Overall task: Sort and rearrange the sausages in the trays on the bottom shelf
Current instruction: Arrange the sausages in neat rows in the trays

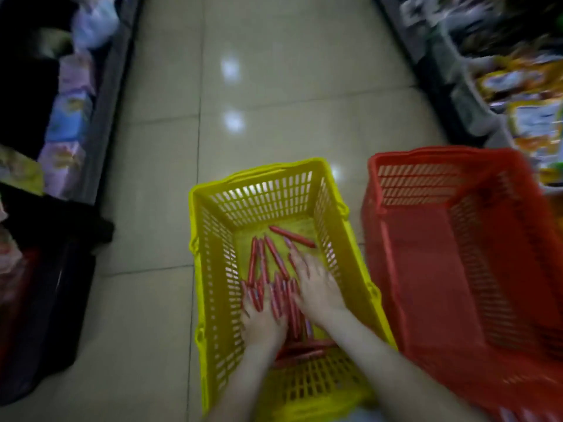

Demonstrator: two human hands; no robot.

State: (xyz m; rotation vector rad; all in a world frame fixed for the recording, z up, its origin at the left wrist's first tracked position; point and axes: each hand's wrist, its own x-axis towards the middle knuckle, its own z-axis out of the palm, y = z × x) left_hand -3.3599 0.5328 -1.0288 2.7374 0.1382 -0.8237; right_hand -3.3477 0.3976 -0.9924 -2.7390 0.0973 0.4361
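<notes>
Gathering step: both hands work inside the yellow basket [195, 226], which stands on the floor tiles [158, 178]. This looks like raking loose sticks into one aligned bundle.
Sausages: the sausages [275, 257] lie on the basket's bottom. Several fan out toward the far end, one lies askew near the far right corner, and more crowd the near end under the wrists.
Left: the left hand [263, 322] lies flat on the near bundle, fingers straight and spread. It presses rather than grips, probably to stop the sticks rolling.
Right: the right hand [316, 295] reaches further along the right wall, fingers extended over the loose ones, likely to sweep them back. Blur hides whether a fingertip hooks any.
Neighbour: the red basket [426, 269] stands just beside the yellow one's right wall, within reach, probably to receive a sorted batch.
Shelves: the shelves [487, 86] are blurred, so the trays cannot be made out.
</notes>
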